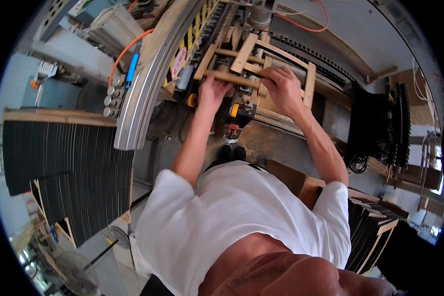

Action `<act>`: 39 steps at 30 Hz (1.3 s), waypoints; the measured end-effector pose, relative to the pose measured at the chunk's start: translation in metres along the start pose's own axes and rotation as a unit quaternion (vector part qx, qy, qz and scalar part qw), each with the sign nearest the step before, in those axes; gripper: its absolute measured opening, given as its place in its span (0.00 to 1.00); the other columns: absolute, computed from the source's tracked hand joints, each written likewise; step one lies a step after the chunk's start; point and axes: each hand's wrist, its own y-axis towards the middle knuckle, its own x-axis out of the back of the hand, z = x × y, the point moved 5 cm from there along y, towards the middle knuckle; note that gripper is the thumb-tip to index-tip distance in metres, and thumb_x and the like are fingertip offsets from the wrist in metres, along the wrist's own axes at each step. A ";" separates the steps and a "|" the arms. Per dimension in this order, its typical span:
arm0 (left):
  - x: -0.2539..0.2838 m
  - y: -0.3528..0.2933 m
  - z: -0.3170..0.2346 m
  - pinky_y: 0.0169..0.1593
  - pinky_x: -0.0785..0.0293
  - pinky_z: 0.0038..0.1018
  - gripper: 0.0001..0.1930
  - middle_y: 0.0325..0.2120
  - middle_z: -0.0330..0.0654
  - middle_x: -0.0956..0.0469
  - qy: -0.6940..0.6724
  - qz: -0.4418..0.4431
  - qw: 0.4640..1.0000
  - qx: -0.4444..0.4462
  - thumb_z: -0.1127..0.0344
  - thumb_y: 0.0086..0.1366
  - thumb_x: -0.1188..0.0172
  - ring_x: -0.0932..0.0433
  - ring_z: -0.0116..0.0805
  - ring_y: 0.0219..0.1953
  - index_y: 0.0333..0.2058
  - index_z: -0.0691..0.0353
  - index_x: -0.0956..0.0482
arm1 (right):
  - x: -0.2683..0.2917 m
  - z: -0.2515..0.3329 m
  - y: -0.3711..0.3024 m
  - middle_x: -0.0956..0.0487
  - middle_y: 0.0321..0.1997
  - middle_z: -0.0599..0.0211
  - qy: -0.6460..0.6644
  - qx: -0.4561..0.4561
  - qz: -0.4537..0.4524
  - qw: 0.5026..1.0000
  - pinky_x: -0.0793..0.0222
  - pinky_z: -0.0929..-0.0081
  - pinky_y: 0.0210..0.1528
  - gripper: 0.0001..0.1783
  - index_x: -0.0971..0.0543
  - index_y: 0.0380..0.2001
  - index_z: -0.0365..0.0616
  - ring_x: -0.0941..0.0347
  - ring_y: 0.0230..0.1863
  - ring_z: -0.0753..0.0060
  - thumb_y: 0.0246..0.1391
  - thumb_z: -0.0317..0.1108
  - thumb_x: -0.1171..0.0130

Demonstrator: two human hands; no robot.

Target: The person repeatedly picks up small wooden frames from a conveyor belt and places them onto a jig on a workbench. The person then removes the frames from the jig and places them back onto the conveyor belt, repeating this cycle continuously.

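My left hand [213,93], blurred, is at a wooden bar [234,77] (its closing I cannot tell). My right hand [283,89], fingertips partly hidden, closes on the wooden frame [244,53], lying lengthwise left-to-right beyond it.

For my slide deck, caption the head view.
Right hand at a wooden frame, left hand at a wooden rail.

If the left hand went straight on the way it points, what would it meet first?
Probably the near wooden bar, just beyond the left hand; blur and depth leave it unclear whether they touch.
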 end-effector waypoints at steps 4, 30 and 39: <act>0.052 -0.134 -0.001 0.56 0.31 0.46 0.17 0.51 0.46 0.29 0.005 -0.062 0.998 -0.025 0.56 0.70 0.52 0.32 0.46 0.58 0.50 0.61 0.32 | -0.093 -0.011 0.046 0.19 0.36 0.63 0.037 0.044 0.018 0.998 0.29 0.64 0.43 0.10 0.18 0.34 0.45 0.26 0.40 0.56 0.45 0.31 0.37; 0.271 -0.336 -0.045 0.48 0.24 0.51 0.20 0.46 0.53 0.28 0.065 -0.450 0.879 -0.142 0.67 0.66 0.49 0.26 0.50 0.49 0.52 0.70 0.43 | -0.230 -0.103 0.168 0.19 0.28 0.62 -0.319 0.074 0.168 0.930 0.40 0.62 0.47 0.15 0.21 0.41 0.53 0.26 0.45 0.60 0.48 0.27 0.44; 0.281 -0.328 -0.005 0.47 0.21 0.46 0.22 0.48 0.53 0.29 0.047 -0.491 0.856 -0.155 0.64 0.68 0.50 0.25 0.47 0.50 0.56 0.67 0.43 | -0.248 -0.162 0.214 0.19 0.29 0.58 -0.362 0.095 0.177 0.910 0.39 0.58 0.46 0.17 0.31 0.48 0.41 0.25 0.42 0.54 0.53 0.27 0.50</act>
